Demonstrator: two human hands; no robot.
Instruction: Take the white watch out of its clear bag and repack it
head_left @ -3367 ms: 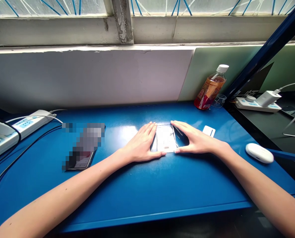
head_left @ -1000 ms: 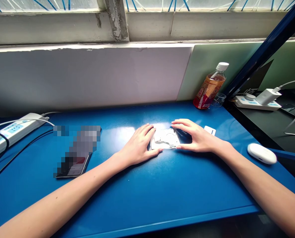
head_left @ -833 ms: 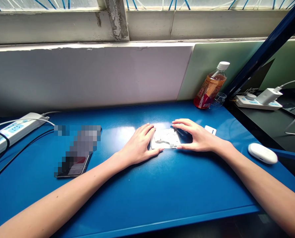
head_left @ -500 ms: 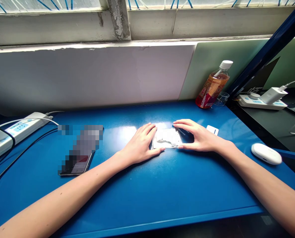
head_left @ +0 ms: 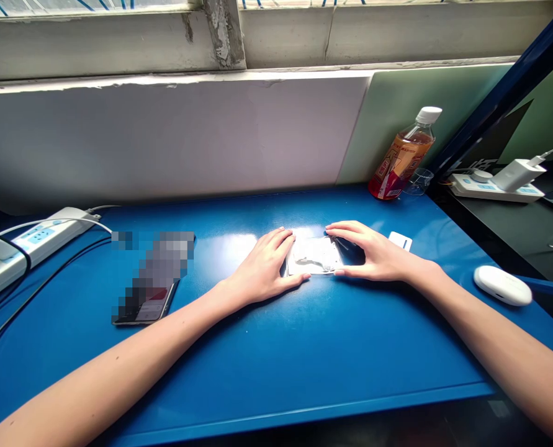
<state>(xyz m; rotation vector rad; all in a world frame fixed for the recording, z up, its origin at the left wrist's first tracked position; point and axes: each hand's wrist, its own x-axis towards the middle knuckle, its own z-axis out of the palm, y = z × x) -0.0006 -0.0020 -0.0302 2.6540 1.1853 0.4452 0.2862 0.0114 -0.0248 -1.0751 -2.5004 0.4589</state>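
Observation:
A flat rectangular thing with a shiny, glaring surface point(head_left: 314, 256) lies on the blue table point(head_left: 304, 360), its dark right end under my right hand. My left hand point(head_left: 262, 270) lies flat against its left edge, fingers stretched and thumb along the near edge. On the other side, my right hand point(head_left: 373, 254) arches over the right end, fingertips at the far edge and thumb at the near edge. Both hands touch it, and it rests on the table.
A phone point(head_left: 148, 301) lies at the left, with a white power strip point(head_left: 48, 231) and cables beyond it. A tea bottle point(head_left: 404, 158) and a small clear cup point(head_left: 418, 181) stand at the back right. A small white card point(head_left: 400, 241) and a white oval case point(head_left: 502, 285) lie to the right.
My right hand's fingers have gone from flat to arched over the thing's right end. Its shiny face looks shorter and more wrinkled. The view has shifted slightly; the hands stay put.

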